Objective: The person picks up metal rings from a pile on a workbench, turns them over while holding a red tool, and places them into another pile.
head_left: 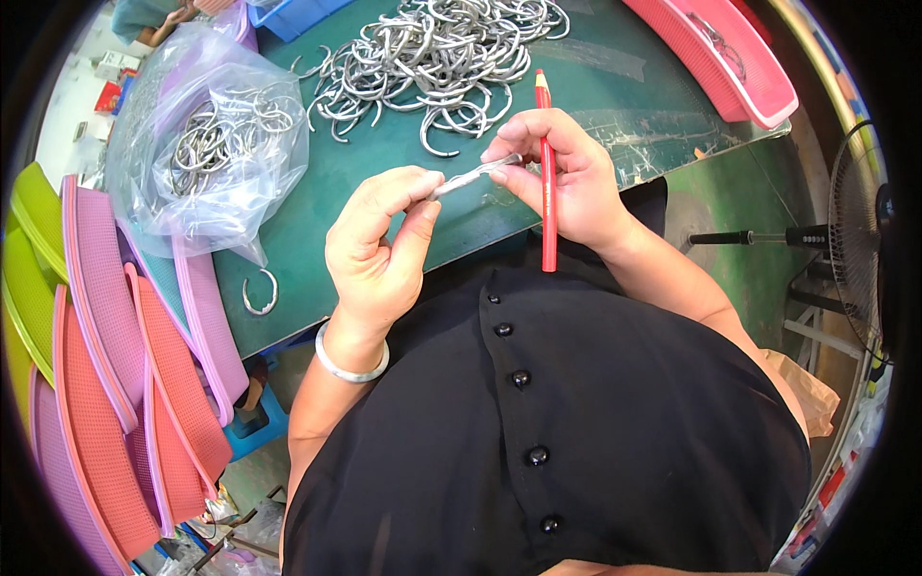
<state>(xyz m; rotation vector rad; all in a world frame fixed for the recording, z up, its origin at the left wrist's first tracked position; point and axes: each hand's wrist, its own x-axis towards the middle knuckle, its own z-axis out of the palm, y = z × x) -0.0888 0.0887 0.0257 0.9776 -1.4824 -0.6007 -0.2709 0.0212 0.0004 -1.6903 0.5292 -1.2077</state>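
A thin silver open bangle (468, 178), seen nearly edge-on, is held between my two hands above the near part of the table. One end of it is pinched by the thumb and fingers of my left hand (370, 240). My right hand (581, 187) pinches the other end, and a red pencil (548, 211) is tucked upright between its fingers, tip pointing away from me. Just beyond the hands lies a large heap of silver open bangles (432, 58). A lone bangle (260, 293) rests near the table's left edge.
A clear plastic bag (274, 187) with more bangles stands on the green table (317, 230) at left. A pink basket (759, 96) sits at far right, a blue bin (298, 14) at the back. Several coloured baskets (101, 384) crowd the left; a fan (858, 230) stands right.
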